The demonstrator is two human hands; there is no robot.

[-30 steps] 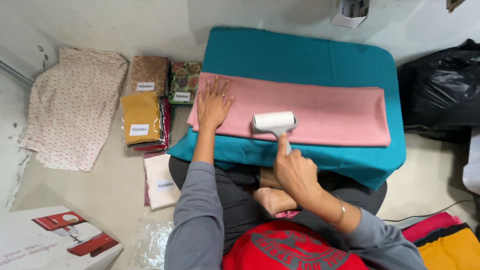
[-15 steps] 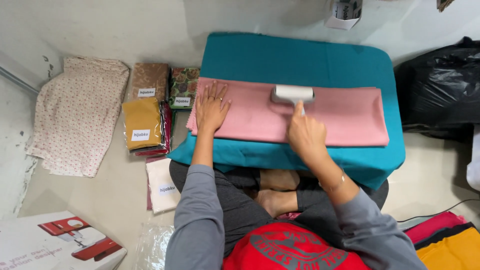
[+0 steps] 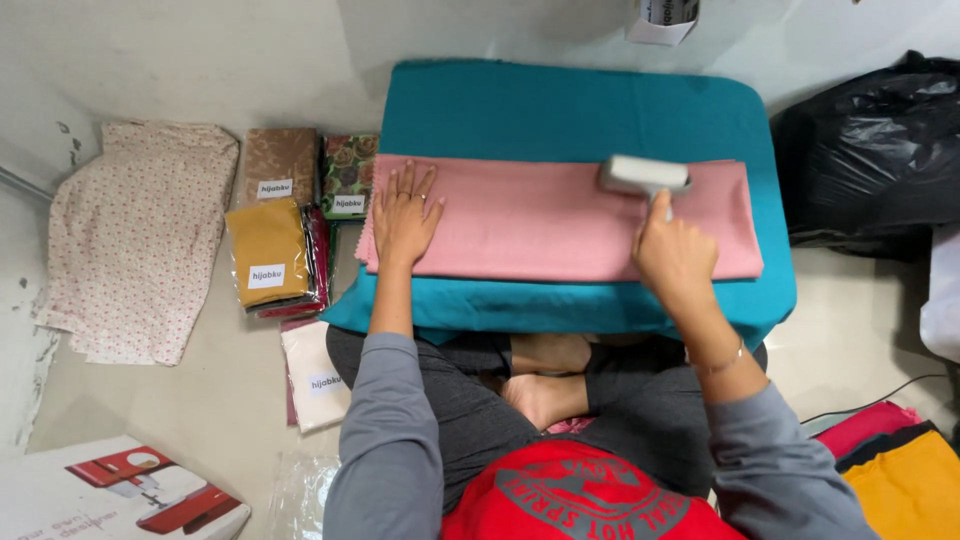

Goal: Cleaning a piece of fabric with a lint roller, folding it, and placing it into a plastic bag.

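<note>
Pink woven cloth (image 3: 560, 220) lies folded in a long flat rectangle on the teal padded board (image 3: 570, 105). Left hand (image 3: 405, 215) presses flat on its left end, fingers spread; right hand (image 3: 675, 255) grips the handle of a cylindrical white lint roller (image 3: 643, 175) resting on the cloth's right part.

Light is even, soft and fairly bright, with no hard glare. A broad dim shadow lies on the pale floor (image 3: 200, 60) toward twelve o'clock, above the teal cushion (image 3: 560, 110). The black bag (image 3: 870, 150) at two o'clock shows small shiny highlights on its folds. The lint roller (image 3: 642, 175) is slightly smeared by motion blur; the pink cloth (image 3: 540, 220) around it stays sharp. Straight edges bend a little near the frame's corners, and the red shirt (image 3: 580, 495) at six o'clock is soft.
</note>
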